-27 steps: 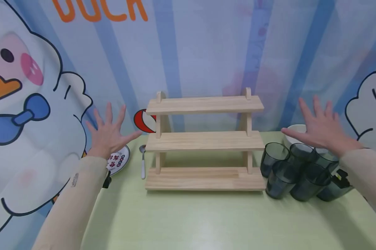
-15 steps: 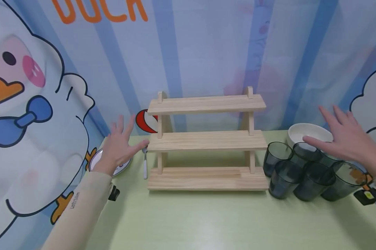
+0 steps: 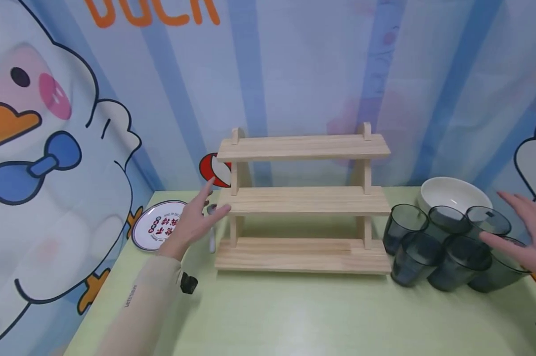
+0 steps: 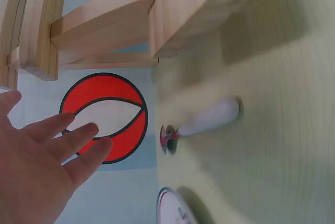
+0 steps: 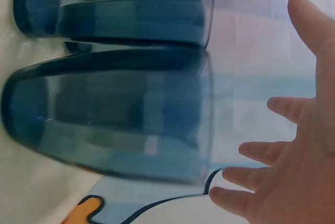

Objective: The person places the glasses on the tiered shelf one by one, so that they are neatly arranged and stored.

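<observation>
A three-tier wooden display shelf (image 3: 303, 200) stands near the middle of the table's (image 3: 294, 316) back edge. The left hand (image 3: 192, 225) is held in the air off the shelf's left end, thumb apart from the extended fingers, gripping nothing; in the left-wrist view it is clear of the white-handled spoon (image 3: 212, 241), which lies just beside that end of the shelf. A round white plate (image 3: 150, 217) with red lettering lies near the table's back left corner, partly hidden by the left hand.

Toward the right edge, six dark tinted glasses (image 3: 457, 267) stand upright in two rows of three, close together. Behind them, near the back right corner, is a white bowl (image 3: 457, 192). The right hand (image 3: 535, 236), cut off by the frame, is nearest the front right glass; its fingers are spread and hold nothing, and the right-wrist view shows a gap between fingertips and rim. A blue striped duck backdrop (image 3: 308, 64) hangs behind the table.
</observation>
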